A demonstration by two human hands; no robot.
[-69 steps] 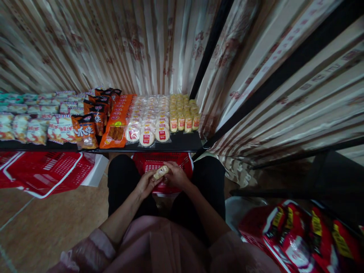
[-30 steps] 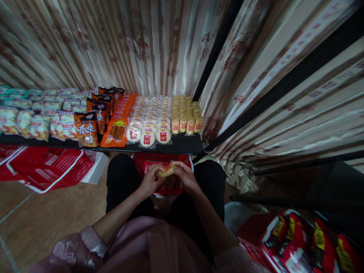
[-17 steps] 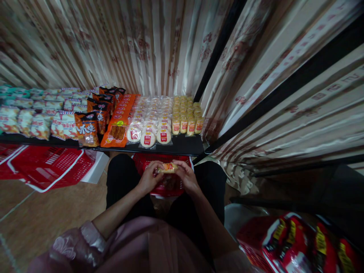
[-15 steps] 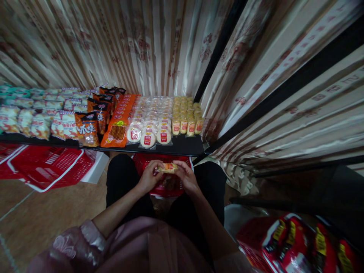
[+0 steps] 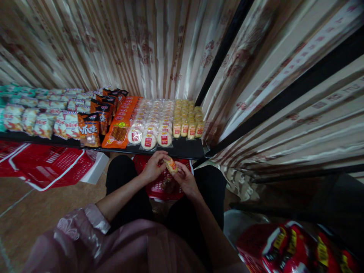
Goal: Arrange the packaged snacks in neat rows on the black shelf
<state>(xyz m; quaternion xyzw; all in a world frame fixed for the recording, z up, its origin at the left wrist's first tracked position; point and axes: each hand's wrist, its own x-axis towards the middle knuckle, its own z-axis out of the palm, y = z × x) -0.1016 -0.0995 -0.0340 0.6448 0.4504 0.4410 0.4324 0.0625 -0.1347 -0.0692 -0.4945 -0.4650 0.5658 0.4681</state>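
Between my two hands is a small yellow packaged snack (image 5: 171,165) with a red and orange label, tilted down to the right. My left hand (image 5: 154,167) pinches its upper left end, and my right hand (image 5: 185,178) grips its lower right end. Just below them, between my knees, sits a red basket (image 5: 167,192) with some dark wrapped items inside. Ahead on the black shelf (image 5: 186,148), similar yellow snack packs (image 5: 187,123) stand in rows at the right end. Beside these lie round white crackers (image 5: 148,140) in clear wrappers.
Farther left on the shelf are an orange flat pack (image 5: 118,132), orange-black bags (image 5: 88,129) and several white bags (image 5: 42,123). Another red basket (image 5: 54,167) with a white handle is on the floor at left. Red bags (image 5: 295,246) fill the lower right. Black rack bars (image 5: 224,53) cross before the curtain.
The yellow snack has turned from level to a slant, its left end now higher. My left hand has risen a little, and my right hand has shifted slightly lower.
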